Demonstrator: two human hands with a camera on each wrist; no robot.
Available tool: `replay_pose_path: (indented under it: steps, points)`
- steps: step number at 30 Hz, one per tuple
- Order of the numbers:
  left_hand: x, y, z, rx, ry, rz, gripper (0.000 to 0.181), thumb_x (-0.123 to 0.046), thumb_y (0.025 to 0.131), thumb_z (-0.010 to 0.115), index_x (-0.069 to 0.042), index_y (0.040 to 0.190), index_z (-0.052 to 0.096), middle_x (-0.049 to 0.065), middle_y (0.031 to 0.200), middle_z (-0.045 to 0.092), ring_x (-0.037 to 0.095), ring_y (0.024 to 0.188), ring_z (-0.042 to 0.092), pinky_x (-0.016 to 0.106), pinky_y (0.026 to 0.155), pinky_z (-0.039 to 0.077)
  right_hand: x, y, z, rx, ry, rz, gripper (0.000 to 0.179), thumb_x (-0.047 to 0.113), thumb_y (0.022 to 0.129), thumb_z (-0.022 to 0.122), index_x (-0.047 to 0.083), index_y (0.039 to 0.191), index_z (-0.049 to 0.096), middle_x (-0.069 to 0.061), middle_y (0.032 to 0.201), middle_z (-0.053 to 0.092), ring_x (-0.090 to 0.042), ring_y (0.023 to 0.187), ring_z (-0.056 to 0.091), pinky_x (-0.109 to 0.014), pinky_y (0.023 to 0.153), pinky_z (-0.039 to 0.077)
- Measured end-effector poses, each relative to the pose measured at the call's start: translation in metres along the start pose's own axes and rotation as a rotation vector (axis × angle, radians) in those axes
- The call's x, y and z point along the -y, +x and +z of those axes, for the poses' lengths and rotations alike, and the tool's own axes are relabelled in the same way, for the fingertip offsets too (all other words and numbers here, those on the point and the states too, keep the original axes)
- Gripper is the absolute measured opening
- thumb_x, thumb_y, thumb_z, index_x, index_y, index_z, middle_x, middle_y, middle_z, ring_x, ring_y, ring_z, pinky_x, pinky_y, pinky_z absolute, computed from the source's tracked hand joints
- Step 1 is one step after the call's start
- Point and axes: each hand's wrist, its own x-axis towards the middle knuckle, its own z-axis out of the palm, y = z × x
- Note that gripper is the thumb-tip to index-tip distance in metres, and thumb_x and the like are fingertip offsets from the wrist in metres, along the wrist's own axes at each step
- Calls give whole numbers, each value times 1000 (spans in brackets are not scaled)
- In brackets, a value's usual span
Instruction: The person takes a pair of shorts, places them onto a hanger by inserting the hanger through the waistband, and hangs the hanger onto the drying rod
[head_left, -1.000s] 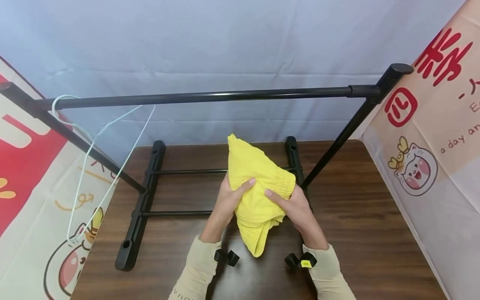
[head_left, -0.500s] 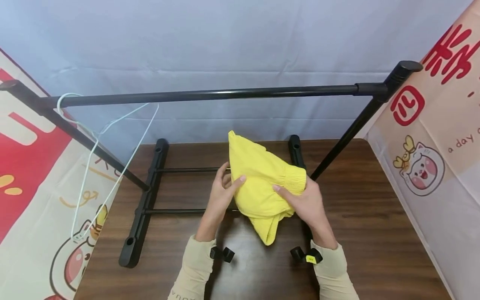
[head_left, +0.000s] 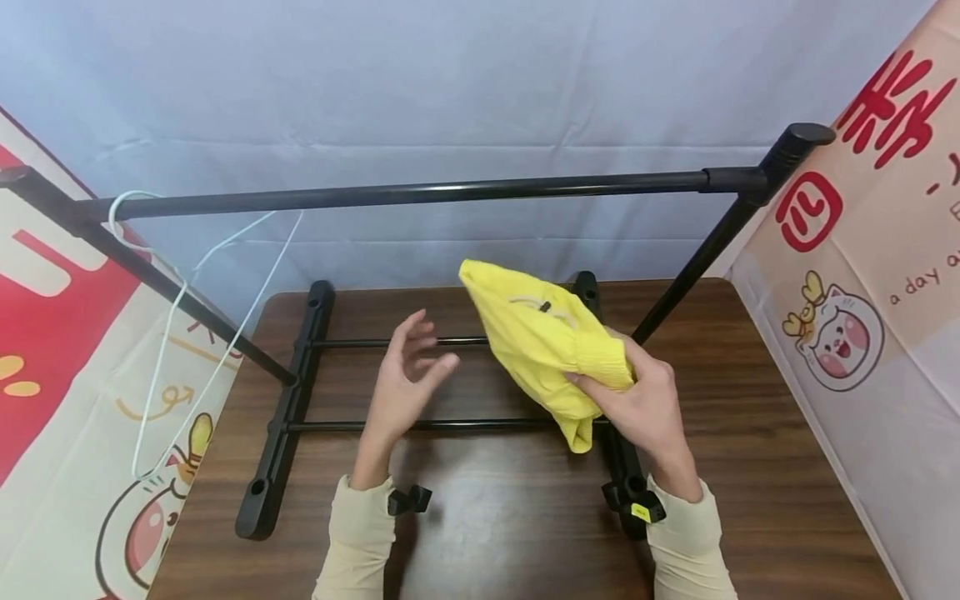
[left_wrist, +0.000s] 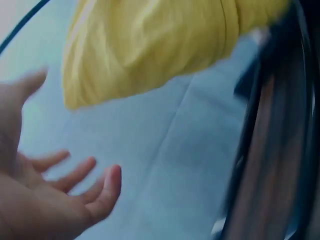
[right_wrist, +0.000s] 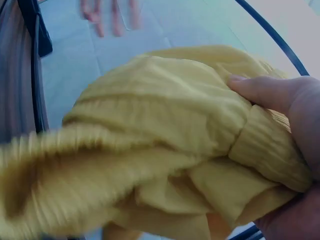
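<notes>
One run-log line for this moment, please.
right grip: holds yellow garment | left grip: empty, not touching garment | white hanger: hooked on black bar

A black rack (head_left: 420, 196) standing on the wood-grain table (head_left: 495, 525), a white hanger (head_left: 184, 283) hooked onto it at left, pale backdrop (head_left: 450, 83) behind, cartoon-cat print (head_left: 840, 342) beaming at right

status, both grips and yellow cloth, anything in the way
Right grip holding bunched yellow cloth. Left grip apart from it, holding nothing. Nothing seen in between.
</notes>
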Motion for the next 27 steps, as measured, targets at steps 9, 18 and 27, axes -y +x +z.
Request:
replay_pose_path:
  steps: [9, 18, 27]
  points:
    - [-39, 7, 16, 83, 853, 544, 127, -52, 66, 99, -21, 166, 29, 15, 169, 33, 38, 161, 25, 63, 127, 28, 5, 0, 14, 255, -89, -220, 65, 4, 80, 90, 12, 140, 67, -9, 125, 76, -12, 99, 73, -16, 83, 56]
    - [-30, 9, 33, 285, 872, 547, 57, -37, 85, 86, -20, 134, 63, -2, 100, 72, 17, 83, 69, 37, 74, 59, 7, 8, 18, 389, -102, -328, 61, 9, 79, 92, 18, 136, 70, -2, 128, 76, -18, 110, 75, -34, 88, 62]
    - [-14, 8, 29, 182, 440, 437, 24, -23, 95, 78, -16, 116, 68, -3, 81, 68, 7, 65, 56, 25, 61, 48, 0, 14, -5, 182, 30, -176, 97, 1, 72, 95, 18, 157, 51, -9, 151, 62, -9, 137, 60, -15, 112, 43]
